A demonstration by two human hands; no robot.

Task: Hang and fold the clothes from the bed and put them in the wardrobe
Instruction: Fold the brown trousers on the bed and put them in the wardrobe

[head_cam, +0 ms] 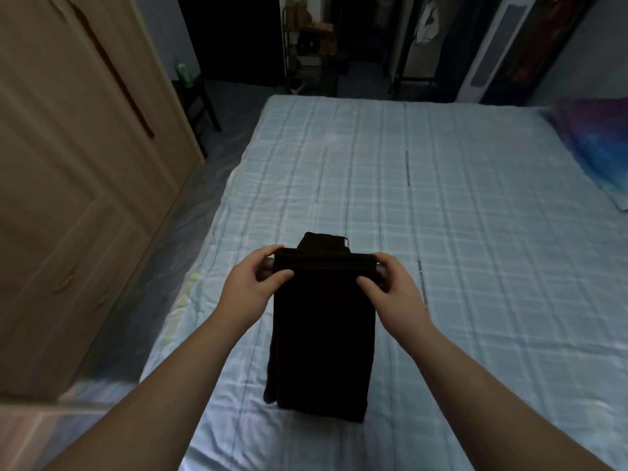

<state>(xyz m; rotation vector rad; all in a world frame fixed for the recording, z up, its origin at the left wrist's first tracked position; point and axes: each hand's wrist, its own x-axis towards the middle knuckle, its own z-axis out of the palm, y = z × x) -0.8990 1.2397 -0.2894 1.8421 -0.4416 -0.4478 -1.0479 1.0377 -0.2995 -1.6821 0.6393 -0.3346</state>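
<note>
Left hand (253,278) and right hand (390,283) pinch top fold of black garment (323,334) above bed (441,232), lower end touching sheet; wardrobe (68,181) left of bed

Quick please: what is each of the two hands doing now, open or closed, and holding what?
Left hand: closed, pinching the left end of the fold in the dark garment.
Right hand: closed, pinching the right end of the same fold.

Dim rm, soft blur, wide-angle edge warp
</note>
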